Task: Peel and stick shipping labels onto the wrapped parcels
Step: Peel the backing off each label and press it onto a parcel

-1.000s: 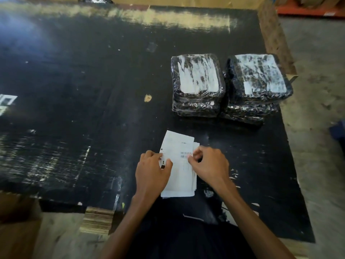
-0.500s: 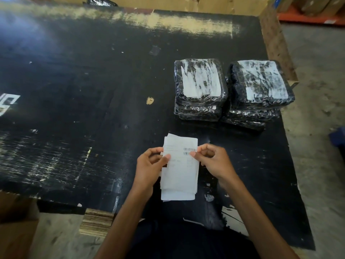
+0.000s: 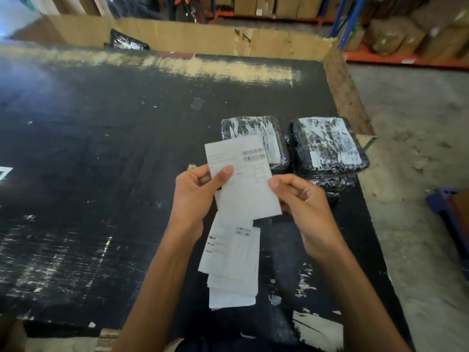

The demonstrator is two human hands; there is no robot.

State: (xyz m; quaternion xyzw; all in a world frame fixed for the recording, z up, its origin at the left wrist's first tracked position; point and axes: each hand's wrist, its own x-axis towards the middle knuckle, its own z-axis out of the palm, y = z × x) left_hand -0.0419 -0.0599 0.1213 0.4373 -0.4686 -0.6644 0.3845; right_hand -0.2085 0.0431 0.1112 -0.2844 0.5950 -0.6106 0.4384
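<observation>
The top label (image 3: 243, 179) is now lifted clear of the label stack (image 3: 229, 260) on the desk (image 3: 101, 153), pinched at its edges by left grip (image 3: 195, 196) and right grip (image 3: 302, 201) near the wrapped parcels (image 3: 327, 146), so peeling probably follows.

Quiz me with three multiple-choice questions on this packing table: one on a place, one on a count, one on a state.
1. Where does the pile of labels lie? A) on the table B) in the cardboard box C) on the floor
2. How many stacks of wrapped parcels stand on the table? A) one B) two C) four
3. What state is the upper label in? A) stuck to a parcel B) crumpled C) held up flat
Answers: 1 A, it rests on the table; 2 B, left stack and right stack sit side by side; 3 C, left hand and right hand pinch its sides.
</observation>
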